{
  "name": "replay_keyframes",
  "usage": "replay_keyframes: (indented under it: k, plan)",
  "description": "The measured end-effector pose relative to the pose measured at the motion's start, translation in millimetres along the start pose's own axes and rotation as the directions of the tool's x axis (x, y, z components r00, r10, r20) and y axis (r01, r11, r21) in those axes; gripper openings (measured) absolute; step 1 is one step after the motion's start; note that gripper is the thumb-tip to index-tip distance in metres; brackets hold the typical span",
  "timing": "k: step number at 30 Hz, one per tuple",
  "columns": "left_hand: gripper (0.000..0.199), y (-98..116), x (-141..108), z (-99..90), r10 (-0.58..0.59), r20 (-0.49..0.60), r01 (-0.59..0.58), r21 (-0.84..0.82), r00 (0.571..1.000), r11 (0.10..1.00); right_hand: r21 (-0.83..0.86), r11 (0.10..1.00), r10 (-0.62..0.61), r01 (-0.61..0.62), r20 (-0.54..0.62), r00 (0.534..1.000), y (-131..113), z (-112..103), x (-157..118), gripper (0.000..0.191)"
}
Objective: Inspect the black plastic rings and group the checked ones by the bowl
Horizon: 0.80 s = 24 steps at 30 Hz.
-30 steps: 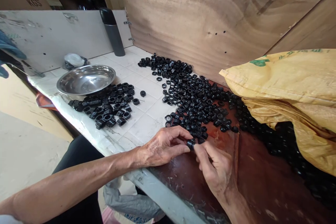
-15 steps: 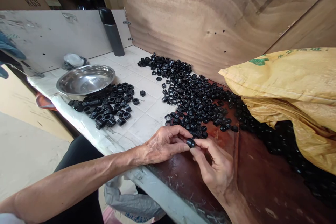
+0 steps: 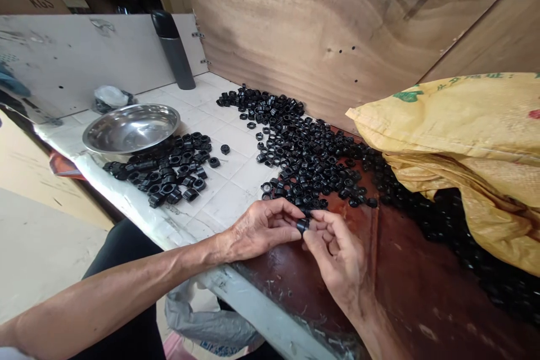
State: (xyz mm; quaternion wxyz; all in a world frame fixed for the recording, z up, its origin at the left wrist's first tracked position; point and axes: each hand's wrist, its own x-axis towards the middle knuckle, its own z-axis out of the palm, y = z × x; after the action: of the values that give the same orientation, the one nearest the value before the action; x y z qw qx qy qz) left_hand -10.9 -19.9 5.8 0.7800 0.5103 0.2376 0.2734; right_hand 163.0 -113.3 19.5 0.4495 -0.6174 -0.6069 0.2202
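Observation:
Between my two hands is a small black plastic ring-shaped fitting (image 3: 302, 225). My left hand (image 3: 264, 228) pinches it from the left with thumb and forefinger. From the other side, the thumb and forefinger of my right hand (image 3: 340, 247) close on the same fitting, partly covering it. Just beyond my fingertips lies a wide heap of similar black rings (image 3: 312, 163), spread over white tiles and a reddish-brown surface. A smaller pile of black fittings (image 3: 169, 174) lies to the left, with a couple of loose ones beside it.
A shiny metal bowl (image 3: 133, 128) stands at the left, touching the smaller pile. Behind it are a dark flask (image 3: 175, 56) and a bundled plastic bag (image 3: 110, 98). A wooden panel (image 3: 316, 28) closes off the back. On the right, a yellow woven sack (image 3: 455, 124) lies over more black parts.
Both hands still hold the black fitting close together. My right fingers have shifted slightly around it, and the whole view has moved a little.

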Motion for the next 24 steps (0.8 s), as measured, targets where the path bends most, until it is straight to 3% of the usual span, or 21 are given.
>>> replay_keyframes:
  k: [3,7,11,15,20,22,24]
  plan:
    - [0.037,2.1,0.7,-0.8,-0.029,0.006,0.029,-0.047,1.0,0.998,-0.069,0.985,-0.158,0.156,-0.016,0.987,-0.7,0.1,0.3,0.015]
    - [0.038,0.5,1.5,-2.1,-0.023,0.01,0.024,-0.055,1.0,0.998,-0.052,0.998,-0.019,0.021,0.049,0.999,-1.2,1.5,-0.1,0.017]
    - [0.036,-1.0,0.7,-2.0,-0.04,0.022,0.041,-0.067,0.999,0.997,-0.086,0.983,-0.161,0.16,-0.005,0.987,-2.2,-0.2,-0.4,0.015]
    - [0.036,1.0,-0.5,-2.5,-0.057,0.027,0.058,-0.025,0.998,0.998,-0.086,0.991,-0.108,0.105,-0.03,0.994,-2.2,-1.9,-0.7,0.009]
    - [0.035,5.5,-0.8,-4.6,-0.084,0.057,0.085,-0.032,0.995,0.996,-0.077,0.952,-0.298,0.295,-0.027,0.954,-3.8,0.0,-0.6,0.016]
    - [0.033,4.6,-1.0,-5.1,-0.073,0.072,0.074,-0.014,0.995,0.997,-0.041,0.974,-0.224,0.223,-0.027,0.974,-4.6,0.8,-1.1,0.013]
    - [0.029,1.3,-1.4,-5.9,0.008,0.064,-0.013,0.075,0.998,0.997,0.064,0.998,-0.009,0.009,0.009,1.0,-5.3,1.6,-1.7,0.01]
